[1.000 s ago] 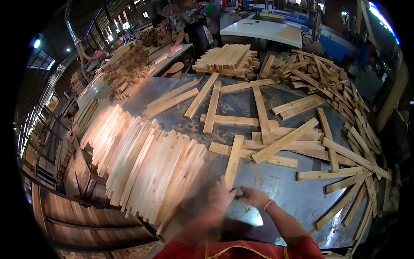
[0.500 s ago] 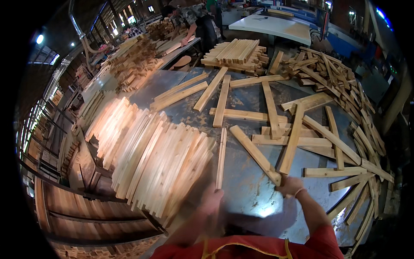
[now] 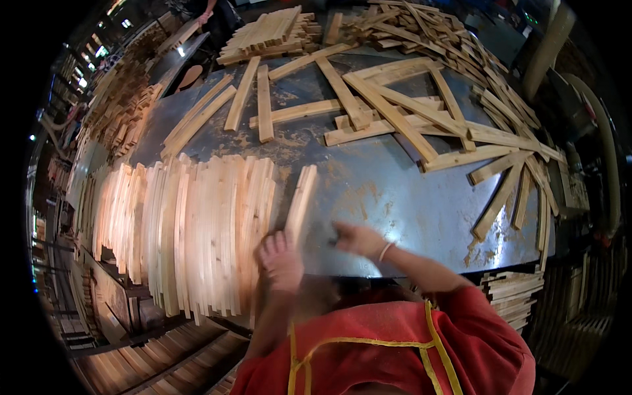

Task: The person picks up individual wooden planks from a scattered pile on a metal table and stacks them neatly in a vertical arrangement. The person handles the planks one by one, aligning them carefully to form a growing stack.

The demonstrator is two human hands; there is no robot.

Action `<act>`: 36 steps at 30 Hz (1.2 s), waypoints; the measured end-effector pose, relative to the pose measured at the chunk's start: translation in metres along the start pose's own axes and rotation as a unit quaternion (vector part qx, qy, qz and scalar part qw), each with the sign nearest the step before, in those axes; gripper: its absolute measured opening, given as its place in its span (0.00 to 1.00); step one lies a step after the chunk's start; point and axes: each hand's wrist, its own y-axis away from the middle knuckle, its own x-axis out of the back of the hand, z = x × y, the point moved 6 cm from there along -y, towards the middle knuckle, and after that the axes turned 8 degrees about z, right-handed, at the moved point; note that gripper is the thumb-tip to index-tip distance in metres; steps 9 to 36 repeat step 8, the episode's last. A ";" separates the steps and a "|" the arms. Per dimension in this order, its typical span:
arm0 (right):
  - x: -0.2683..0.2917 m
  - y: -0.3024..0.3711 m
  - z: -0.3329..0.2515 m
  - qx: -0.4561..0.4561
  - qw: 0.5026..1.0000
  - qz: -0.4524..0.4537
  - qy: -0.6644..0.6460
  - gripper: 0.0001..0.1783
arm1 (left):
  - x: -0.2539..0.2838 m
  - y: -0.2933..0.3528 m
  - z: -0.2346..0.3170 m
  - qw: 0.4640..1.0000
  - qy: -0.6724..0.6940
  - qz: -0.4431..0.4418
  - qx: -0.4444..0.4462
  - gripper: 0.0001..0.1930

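Observation:
A pale wooden strip (image 3: 302, 201) stands slightly tilted beside a long row of wooden strips (image 3: 210, 230) at the left of the metal table. My left hand (image 3: 281, 262) is at the strip's near end, which lies along its thumb side, and its fingers reach toward the row's right edge. It appears to grip the strip, though the thumb is hidden. Over bare metal to the right is my right hand (image 3: 361, 239), blurred, with fingers extended and apart and nothing visible in them.
Loose boards (image 3: 392, 118) lie crossed on the far half of the metal table (image 3: 342, 197). Behind them are a neat stack (image 3: 270, 33) and a jumbled pile (image 3: 454, 43). More boards (image 3: 503, 197) fan out at the right. Another person's hand (image 3: 205, 16) shows at far left.
The view has tipped down and shifted. The board at my right hand is gone from its former place, and that hand has moved left, off it. My left hand is now against the row.

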 end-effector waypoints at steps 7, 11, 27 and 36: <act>0.262 -0.074 0.062 -0.114 0.848 0.268 0.443 0.40 | 0.007 -0.021 -0.009 0.996 -0.027 -0.089 0.014 0.48; 0.270 -0.085 0.054 -0.156 0.824 0.227 0.494 0.43 | 0.006 -0.022 0.005 0.997 -0.046 -0.017 -0.053 0.57; 0.270 -0.085 0.054 -0.156 0.824 0.227 0.494 0.43 | 0.006 -0.022 0.005 0.997 -0.046 -0.017 -0.053 0.57; 0.270 -0.085 0.054 -0.156 0.824 0.227 0.494 0.43 | 0.006 -0.022 0.005 0.997 -0.046 -0.017 -0.053 0.57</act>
